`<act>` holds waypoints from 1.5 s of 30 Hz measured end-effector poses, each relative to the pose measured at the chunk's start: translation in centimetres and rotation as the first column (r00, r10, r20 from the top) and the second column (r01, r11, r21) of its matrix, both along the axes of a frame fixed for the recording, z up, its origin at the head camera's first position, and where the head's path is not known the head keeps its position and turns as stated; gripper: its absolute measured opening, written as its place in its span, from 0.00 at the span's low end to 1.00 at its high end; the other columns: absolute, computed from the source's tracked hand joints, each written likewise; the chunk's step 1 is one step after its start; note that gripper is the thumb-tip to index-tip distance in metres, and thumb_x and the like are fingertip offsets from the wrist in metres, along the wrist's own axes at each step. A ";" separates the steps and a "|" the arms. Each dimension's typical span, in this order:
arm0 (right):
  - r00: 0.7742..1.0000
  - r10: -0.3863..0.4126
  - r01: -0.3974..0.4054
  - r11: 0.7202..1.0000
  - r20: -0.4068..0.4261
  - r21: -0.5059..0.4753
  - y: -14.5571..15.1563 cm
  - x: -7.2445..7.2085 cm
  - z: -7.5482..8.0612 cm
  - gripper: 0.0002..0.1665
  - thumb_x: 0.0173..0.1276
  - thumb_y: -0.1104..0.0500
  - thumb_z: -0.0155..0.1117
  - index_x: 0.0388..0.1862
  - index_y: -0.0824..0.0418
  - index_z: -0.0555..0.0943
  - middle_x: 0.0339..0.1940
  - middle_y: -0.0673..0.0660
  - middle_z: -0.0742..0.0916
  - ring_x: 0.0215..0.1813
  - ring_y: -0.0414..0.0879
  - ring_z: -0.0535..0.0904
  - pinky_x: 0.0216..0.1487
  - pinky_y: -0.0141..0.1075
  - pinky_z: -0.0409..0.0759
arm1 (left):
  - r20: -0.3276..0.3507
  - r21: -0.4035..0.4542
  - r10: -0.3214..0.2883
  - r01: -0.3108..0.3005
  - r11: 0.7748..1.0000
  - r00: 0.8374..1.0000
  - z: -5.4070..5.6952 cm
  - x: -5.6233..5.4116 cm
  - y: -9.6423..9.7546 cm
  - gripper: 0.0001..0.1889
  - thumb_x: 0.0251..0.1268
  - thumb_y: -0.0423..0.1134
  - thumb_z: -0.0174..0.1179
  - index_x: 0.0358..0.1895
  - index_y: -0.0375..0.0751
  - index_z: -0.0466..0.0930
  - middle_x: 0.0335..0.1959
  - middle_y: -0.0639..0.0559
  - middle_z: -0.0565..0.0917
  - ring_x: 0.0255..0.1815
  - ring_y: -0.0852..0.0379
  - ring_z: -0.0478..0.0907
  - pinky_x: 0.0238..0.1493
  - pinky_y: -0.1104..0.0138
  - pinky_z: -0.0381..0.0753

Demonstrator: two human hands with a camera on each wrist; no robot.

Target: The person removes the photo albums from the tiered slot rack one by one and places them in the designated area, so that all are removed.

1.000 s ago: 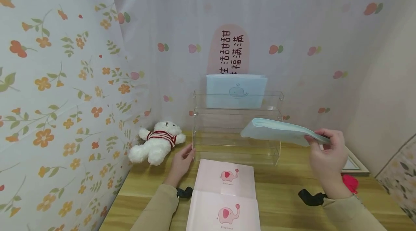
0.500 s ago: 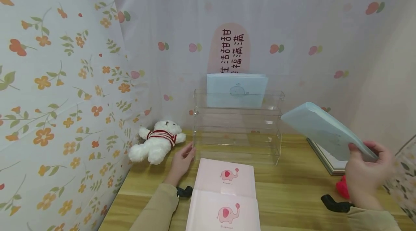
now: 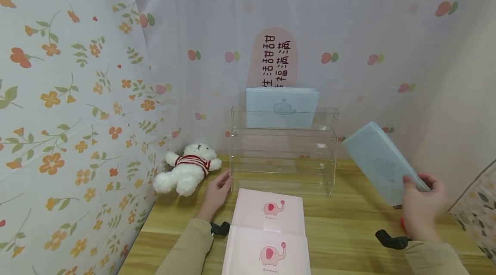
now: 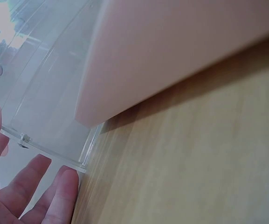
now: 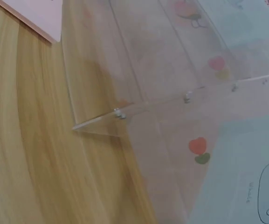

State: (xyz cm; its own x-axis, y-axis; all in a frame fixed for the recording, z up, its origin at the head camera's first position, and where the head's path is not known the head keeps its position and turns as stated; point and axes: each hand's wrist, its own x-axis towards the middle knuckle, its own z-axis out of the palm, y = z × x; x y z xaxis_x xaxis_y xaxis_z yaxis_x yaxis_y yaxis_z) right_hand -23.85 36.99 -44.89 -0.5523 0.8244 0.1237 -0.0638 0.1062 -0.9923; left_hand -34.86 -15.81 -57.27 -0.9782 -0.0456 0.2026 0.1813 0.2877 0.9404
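My right hand (image 3: 424, 204) pinches a light-blue notebook (image 3: 376, 163) by its lower right edge, thumb in front and fingers behind. The notebook is tilted in the air right of the clear acrylic rack (image 3: 231, 159), and part of its whale drawing shows in the right wrist view. Another light-blue whale notebook (image 3: 280, 98) stands in the rack's top tier. My left hand (image 3: 215, 193) rests at the rack's left side; in the left wrist view its relaxed fingertips lie along the side panel (image 4: 45, 151). Two pink elephant notebooks (image 3: 252, 210) overlap on the table before the rack.
A white teddy bear (image 3: 193, 169) in a striped top lies left of the rack. The bare wood table (image 3: 341, 232) shows between the pink notebooks and my right wrist. A red item (image 3: 403, 223) is mostly hidden behind my right hand. A patterned curtain (image 3: 364, 16) hangs behind.
My right hand has carried the light-blue notebook rightward from in front of the rack and turned it steeper, lately easing slightly back left. The notebook now covers the framed item. My left hand stays put.
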 end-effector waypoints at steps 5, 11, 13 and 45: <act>0.991 0.049 -0.059 0.995 0.123 0.075 -0.2 -0.8 -0.7 0.12 0.77 0.54 0.75 0.50 0.39 0.81 0.46 0.32 0.77 0.49 0.29 0.73 0.40 0.17 0.72 | 0.005 0.003 0.002 -0.002 1.000 1.000 -0.1 0.0 0.0 0.24 0.83 0.44 0.66 0.76 0.44 0.81 0.69 0.38 0.88 0.61 0.41 0.90 0.50 0.68 0.88; 0.961 0.092 -0.138 0.977 0.260 0.165 -0.8 -1.7 -1.1 0.10 0.77 0.48 0.74 0.50 0.38 0.80 0.44 0.31 0.76 0.46 0.30 0.71 0.36 0.19 0.72 | -0.008 0.006 -0.001 0.001 1.000 1.000 0.0 -0.2 0.0 0.24 0.83 0.44 0.66 0.76 0.43 0.82 0.68 0.39 0.88 0.60 0.41 0.91 0.51 0.67 0.87; 0.949 0.116 -0.167 0.974 0.292 0.156 -0.8 -1.8 -1.3 0.10 0.78 0.48 0.72 0.51 0.40 0.80 0.44 0.34 0.76 0.46 0.33 0.71 0.35 0.19 0.73 | -0.010 0.008 -0.005 0.005 1.000 1.000 0.0 -0.2 0.0 0.24 0.83 0.44 0.65 0.76 0.42 0.81 0.68 0.39 0.88 0.60 0.41 0.91 0.50 0.69 0.86; 0.818 0.216 -0.486 0.756 0.533 0.440 0.0 -2.2 -2.8 0.33 0.81 0.53 0.69 0.73 0.73 0.72 0.72 0.78 0.78 0.65 0.71 0.77 0.44 0.35 0.72 | -0.005 -0.001 0.012 -0.012 1.000 1.000 -0.2 -0.1 0.1 0.24 0.84 0.46 0.65 0.76 0.45 0.82 0.68 0.41 0.89 0.60 0.42 0.91 0.49 0.69 0.86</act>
